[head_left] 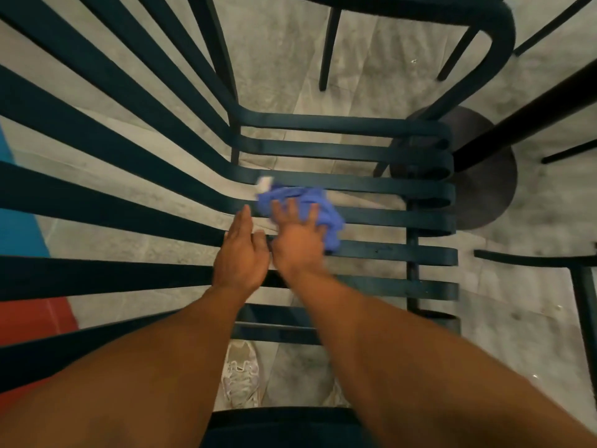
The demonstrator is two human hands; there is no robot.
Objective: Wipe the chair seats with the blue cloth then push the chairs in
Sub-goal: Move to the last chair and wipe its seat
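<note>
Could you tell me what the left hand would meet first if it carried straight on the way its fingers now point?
Probably the blue cloth: the left hand points up and slightly right along the slatted chair seat, its fingertips just short of the cloth's near edge. Depth is unclear, so it might brush a slat first.

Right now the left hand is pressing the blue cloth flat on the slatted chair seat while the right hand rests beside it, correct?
Not quite: the hands are swapped. In the head view the right hand presses the blue cloth flat on the slatted chair seat, fingers spread, while the left hand rests beside it, open and holding nothing.
</note>
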